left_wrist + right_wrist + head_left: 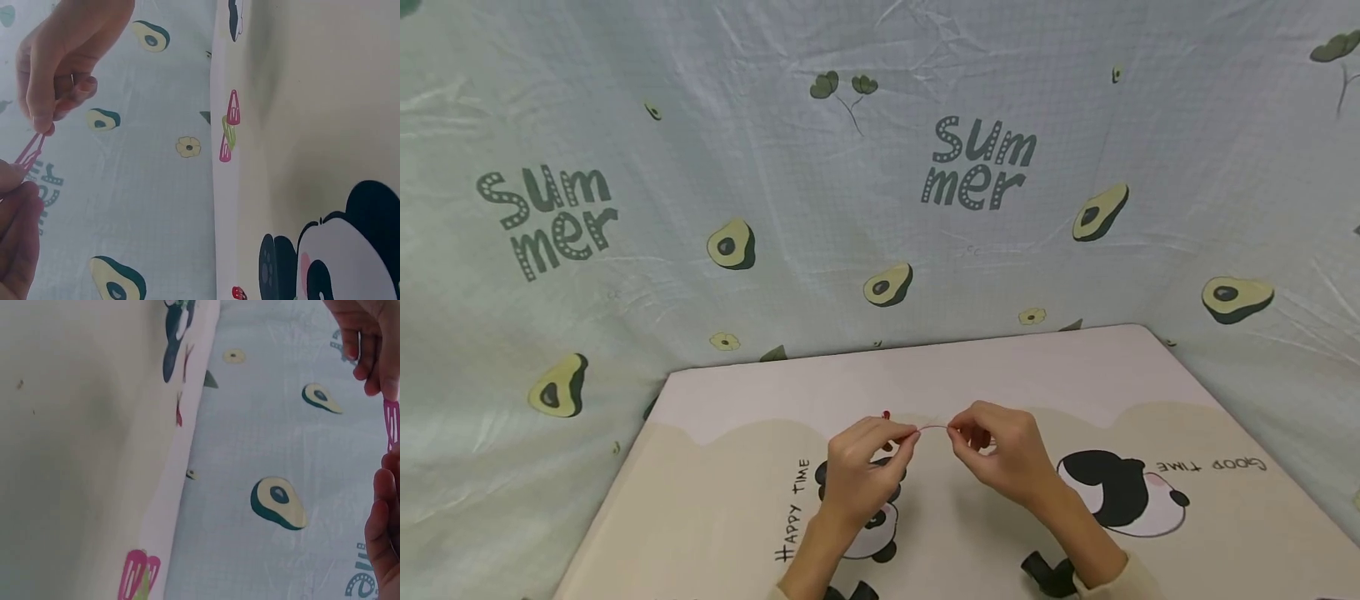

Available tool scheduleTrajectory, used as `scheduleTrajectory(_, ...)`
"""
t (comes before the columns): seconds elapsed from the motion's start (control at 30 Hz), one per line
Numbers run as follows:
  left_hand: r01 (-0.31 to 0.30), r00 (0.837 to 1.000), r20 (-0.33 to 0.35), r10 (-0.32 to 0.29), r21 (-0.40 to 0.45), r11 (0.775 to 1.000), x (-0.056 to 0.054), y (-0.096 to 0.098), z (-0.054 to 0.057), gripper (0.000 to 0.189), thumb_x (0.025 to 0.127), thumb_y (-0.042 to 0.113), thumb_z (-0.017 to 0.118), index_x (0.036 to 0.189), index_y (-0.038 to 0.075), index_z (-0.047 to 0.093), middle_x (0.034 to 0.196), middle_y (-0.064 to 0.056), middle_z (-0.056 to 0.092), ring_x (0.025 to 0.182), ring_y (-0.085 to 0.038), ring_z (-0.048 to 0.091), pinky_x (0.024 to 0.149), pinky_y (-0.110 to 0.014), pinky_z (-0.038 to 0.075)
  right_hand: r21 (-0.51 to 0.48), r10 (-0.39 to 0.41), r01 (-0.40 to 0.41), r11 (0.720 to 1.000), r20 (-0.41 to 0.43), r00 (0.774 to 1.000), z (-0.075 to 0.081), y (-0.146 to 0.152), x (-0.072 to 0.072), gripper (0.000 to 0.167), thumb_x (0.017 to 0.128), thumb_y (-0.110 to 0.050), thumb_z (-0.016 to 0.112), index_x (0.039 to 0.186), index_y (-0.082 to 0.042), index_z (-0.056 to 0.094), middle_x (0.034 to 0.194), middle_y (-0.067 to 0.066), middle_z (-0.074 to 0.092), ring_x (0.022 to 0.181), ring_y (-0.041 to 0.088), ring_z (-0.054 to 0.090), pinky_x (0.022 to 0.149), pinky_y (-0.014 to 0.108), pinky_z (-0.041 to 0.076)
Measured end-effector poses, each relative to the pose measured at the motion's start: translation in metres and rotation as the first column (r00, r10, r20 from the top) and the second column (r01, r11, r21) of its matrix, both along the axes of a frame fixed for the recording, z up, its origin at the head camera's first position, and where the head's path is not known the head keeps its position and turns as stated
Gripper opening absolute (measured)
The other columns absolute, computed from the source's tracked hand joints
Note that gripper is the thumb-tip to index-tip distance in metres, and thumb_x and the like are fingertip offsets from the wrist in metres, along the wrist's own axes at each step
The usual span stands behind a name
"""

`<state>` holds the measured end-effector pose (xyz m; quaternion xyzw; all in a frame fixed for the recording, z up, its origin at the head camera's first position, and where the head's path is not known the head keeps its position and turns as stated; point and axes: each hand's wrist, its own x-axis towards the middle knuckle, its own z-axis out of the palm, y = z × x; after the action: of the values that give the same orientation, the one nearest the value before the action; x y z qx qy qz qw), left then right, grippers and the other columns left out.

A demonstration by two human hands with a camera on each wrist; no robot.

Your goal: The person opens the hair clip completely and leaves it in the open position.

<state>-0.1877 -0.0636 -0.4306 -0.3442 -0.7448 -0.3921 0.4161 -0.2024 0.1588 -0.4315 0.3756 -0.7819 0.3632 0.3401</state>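
In the head view, a thin pink snap hair clip [934, 427] spans the gap between both hands above the table. My left hand [867, 468] pinches one end between thumb and index finger. The other end is pinched by my right hand [1006, 454]. Seen from the left wrist, the hair clip [29, 153] appears spread, its strips standing apart. From the right wrist, the same clip [392, 424] shows its long slots. Beyond the hands lie two more pink hair clips [233, 107] with a green hair clip [229, 132] among them.
Small red items [179, 415] lie near the table's far edge; one red piece [886, 414] shows behind my left hand. The tabletop [715, 483] carries printed pandas and lettering. A pale curtain [820, 183] with avocado prints hangs behind the table.
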Motion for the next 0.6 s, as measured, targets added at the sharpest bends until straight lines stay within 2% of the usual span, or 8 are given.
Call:
scheduleTrajectory(0.2,0.044,0.993,0.108,-0.048,0.044,0.998,-0.006,0.009,-0.001,0.014,0.082,-0.002,0.081,0.091,0.008,0.079,0.078,-0.002,0.077,0.068,-0.011,0.069,0.061,-0.018,0.057,-0.020,0.005,-0.004,1.000,0.017,1.000,0.005,0.010,-0.003,0.024,0.074,0.006,0.080,0.085,-0.013,0.072,0.072,-0.006,0.068,0.058,0.001,0.054,0.055,0.011,0.047)
scheduleTrajectory(0.33,0.048,0.983,0.179,-0.052,0.028,0.998,-0.014,0.013,0.000,0.004,0.088,0.005,0.078,0.090,0.009,0.079,0.078,-0.001,0.077,0.069,-0.010,0.070,0.061,-0.018,0.057,0.027,-0.024,0.024,0.999,0.012,1.000,0.008,0.017,-0.007,0.023,0.074,0.005,0.081,0.085,-0.014,0.072,0.071,-0.008,0.067,0.058,0.000,0.052,0.054,0.010,0.045)
scheduleTrajectory(0.47,0.062,0.966,0.252,-0.057,-0.013,0.998,-0.023,0.020,0.003,0.004,0.091,0.010,0.077,0.091,0.007,0.079,0.080,-0.002,0.077,0.070,-0.011,0.071,0.062,-0.018,0.058,0.091,-0.069,0.067,0.994,0.020,0.997,0.011,0.026,-0.015,0.020,0.076,0.002,0.082,0.084,-0.014,0.072,0.070,-0.009,0.065,0.058,-0.002,0.051,0.054,0.009,0.042)
scheduleTrajectory(0.6,0.078,0.945,0.321,-0.061,-0.041,0.996,-0.037,0.029,0.006,0.003,0.090,0.008,0.078,0.092,0.006,0.079,0.081,-0.004,0.078,0.069,-0.013,0.071,0.061,-0.025,0.061,0.141,-0.109,0.098,0.985,0.079,0.991,0.014,0.037,-0.025,0.016,0.079,-0.001,0.082,0.083,-0.014,0.072,0.070,-0.009,0.066,0.059,-0.002,0.051,0.054,0.013,0.044)
